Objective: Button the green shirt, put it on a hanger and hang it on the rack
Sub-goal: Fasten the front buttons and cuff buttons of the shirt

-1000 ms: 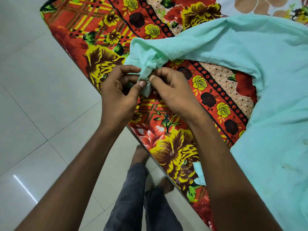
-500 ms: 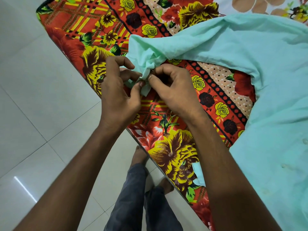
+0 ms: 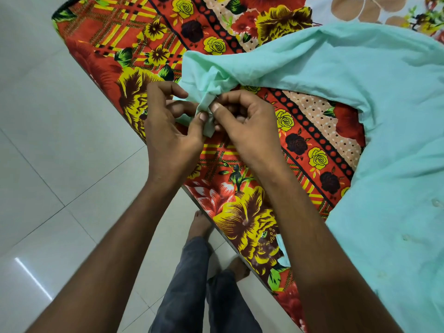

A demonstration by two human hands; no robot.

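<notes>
A pale green shirt (image 3: 360,75) lies spread over the right side of a bed, one sleeve reaching left toward the bed's edge. The sleeve's cuff (image 3: 206,102) is bunched between both hands. My left hand (image 3: 170,131) pinches the cuff's edge between thumb and fingers. My right hand (image 3: 242,126) pinches the same cuff from the right, thumb tip touching the left thumb. Any button at the cuff is hidden by the fingers. Two small buttons show faintly on the shirt body (image 3: 434,203). No hanger or rack is in view.
The bed carries a red, yellow and black floral sheet (image 3: 240,212), its edge running diagonally from upper left to lower right. White floor tiles (image 3: 48,152) fill the left. My legs in dark trousers (image 3: 192,284) and bare feet stand against the bed edge.
Both hands stay on the cuff with small finger shifts; the left index finger has lifted and straightened, and the cuff fabric is gathered tighter between the thumbs.
</notes>
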